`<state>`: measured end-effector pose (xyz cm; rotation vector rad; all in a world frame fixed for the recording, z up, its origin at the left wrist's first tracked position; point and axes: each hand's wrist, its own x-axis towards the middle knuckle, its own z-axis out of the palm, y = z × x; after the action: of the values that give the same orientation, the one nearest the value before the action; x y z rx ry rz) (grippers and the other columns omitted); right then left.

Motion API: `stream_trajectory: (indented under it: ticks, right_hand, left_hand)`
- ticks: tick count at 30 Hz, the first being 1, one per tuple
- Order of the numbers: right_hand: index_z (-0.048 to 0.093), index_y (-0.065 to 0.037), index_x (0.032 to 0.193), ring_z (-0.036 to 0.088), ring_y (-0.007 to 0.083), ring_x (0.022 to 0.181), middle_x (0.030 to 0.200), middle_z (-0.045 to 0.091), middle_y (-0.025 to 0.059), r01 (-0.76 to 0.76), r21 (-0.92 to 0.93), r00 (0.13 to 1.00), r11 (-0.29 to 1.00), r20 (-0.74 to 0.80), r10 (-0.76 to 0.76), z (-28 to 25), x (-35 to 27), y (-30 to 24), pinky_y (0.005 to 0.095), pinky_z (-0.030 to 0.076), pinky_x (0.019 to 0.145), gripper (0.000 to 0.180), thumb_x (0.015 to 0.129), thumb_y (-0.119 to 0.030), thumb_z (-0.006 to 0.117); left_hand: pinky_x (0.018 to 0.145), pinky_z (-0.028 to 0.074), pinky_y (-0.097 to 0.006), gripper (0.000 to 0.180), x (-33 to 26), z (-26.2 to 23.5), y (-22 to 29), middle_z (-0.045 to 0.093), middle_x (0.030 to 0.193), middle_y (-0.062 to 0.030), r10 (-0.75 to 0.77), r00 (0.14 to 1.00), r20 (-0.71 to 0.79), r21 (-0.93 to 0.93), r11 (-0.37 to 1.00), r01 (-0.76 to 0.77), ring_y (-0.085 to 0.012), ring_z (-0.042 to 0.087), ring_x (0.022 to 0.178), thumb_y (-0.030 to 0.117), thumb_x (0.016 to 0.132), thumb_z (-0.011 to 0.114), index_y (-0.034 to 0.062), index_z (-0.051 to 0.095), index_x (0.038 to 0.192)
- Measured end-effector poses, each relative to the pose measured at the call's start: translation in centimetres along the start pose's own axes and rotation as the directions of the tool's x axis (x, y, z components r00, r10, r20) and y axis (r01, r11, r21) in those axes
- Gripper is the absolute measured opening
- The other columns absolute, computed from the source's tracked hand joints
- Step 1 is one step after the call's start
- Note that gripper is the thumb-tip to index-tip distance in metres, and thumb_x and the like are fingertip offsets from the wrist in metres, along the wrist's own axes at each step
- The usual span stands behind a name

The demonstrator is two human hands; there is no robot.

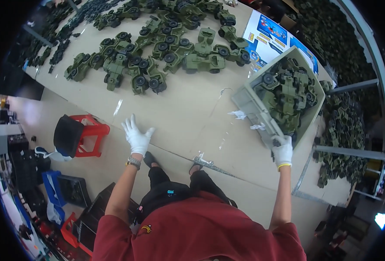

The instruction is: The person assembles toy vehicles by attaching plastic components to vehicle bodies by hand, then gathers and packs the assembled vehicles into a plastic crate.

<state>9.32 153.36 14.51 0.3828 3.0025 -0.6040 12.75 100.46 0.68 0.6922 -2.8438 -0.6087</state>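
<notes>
My right hand [282, 151], in a white glove, grips the near corner of a grey-green plastic bin [246, 103]. The bin stands at an angle on the right of the table, filled with olive-green toy military vehicles [288, 93] with black wheels. My left hand [137, 136], also gloved in white, hovers by the table's near edge with its fingers spread and nothing in them. Beyond it, more green toy vehicles [170, 48] lie heaped across the far part of the tabletop [179, 117].
Behind the bin lies a blue and white printed sheet [266, 37]. More green toys [342, 135] pile up on the right, by a grey metal frame [353, 152]. A red stool [94, 135] stands at the left, near dark crates [99, 213]. White scraps [238, 114] lie beside the bin.
</notes>
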Motion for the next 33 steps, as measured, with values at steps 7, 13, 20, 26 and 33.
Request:
stream_trajectory:
  ticks: [7, 13, 20, 26, 33]
  right_hand:
    - [0.076, -0.018, 0.097, 0.062, 0.0410, 0.102, 0.118, 0.057, 0.0230, -0.004, 0.075, 0.997, 0.997, -0.077, 0.010, 7.6, -9.1, -14.0, 0.0411, 0.052, 0.089, 0.035, 0.071, 0.000, 0.062]
    - [0.076, -0.021, 0.101, 0.060, 0.0415, 0.108, 0.110, 0.065, 0.0206, -0.155, 0.106, 0.982, 0.982, -0.096, 0.165, 13.4, -10.7, -27.5, 0.0469, 0.053, 0.090, 0.027, 0.078, -0.012, 0.066]
    - [0.074, -0.022, 0.094, 0.059, 0.0403, 0.113, 0.109, 0.067, 0.0205, -0.115, 0.411, 0.959, 0.904, -0.193, 0.210, 20.6, -11.1, -37.7, 0.0457, 0.052, 0.094, 0.023, 0.076, -0.009, 0.066]
    - [0.073, -0.014, 0.087, 0.062, 0.0360, 0.094, 0.099, 0.063, 0.0166, 0.447, 0.564, 0.757, 0.695, -0.652, 0.043, 17.8, -13.8, -38.2, 0.0443, 0.052, 0.079, 0.023, 0.070, -0.001, 0.066]
    - [0.074, -0.006, 0.111, 0.066, 0.0188, 0.082, 0.105, 0.071, 0.0075, -0.344, 0.936, 0.918, 0.071, 0.351, -0.183, 18.8, -32.9, -24.8, 0.0366, 0.056, 0.069, 0.046, 0.066, 0.007, 0.074]
  left_hand:
    - [0.116, 0.029, -0.057, 0.096, 1.4, -4.2, -8.9, 0.033, 0.154, -0.0286, 0.145, 0.985, 0.092, -0.107, 0.985, -0.135, -0.0509, 0.019, 0.147, 0.039, 0.075, 0.083, 0.0059, 0.035, 0.152]
    - [0.120, 0.021, -0.055, 0.087, 4.1, -9.9, -17.0, 0.032, 0.155, -0.0274, 0.258, 0.958, 0.121, -0.221, 0.948, -0.228, -0.0483, 0.018, 0.149, 0.030, 0.079, 0.082, 0.0052, 0.038, 0.150]
    - [0.120, 0.028, -0.047, 0.070, 4.5, -12.5, -16.9, 0.032, 0.158, -0.0229, 0.271, 0.914, 0.303, -0.424, 0.897, -0.125, -0.0334, 0.028, 0.149, 0.033, 0.092, 0.073, 0.0009, 0.043, 0.147]
    - [0.107, 0.041, -0.036, 0.057, 3.2, -11.5, -12.2, 0.053, 0.142, -0.0095, 0.479, 0.642, 0.599, -0.672, 0.737, 0.076, -0.0194, 0.050, 0.127, 0.038, 0.100, 0.061, 0.0007, 0.051, 0.143]
    - [0.084, 0.051, -0.033, 0.042, 1.4, -7.5, -11.2, 0.064, 0.113, -0.0058, 0.206, 0.384, 0.900, -0.259, 0.962, 0.091, -0.0154, 0.059, 0.096, 0.030, 0.097, 0.066, 0.0005, 0.061, 0.127]
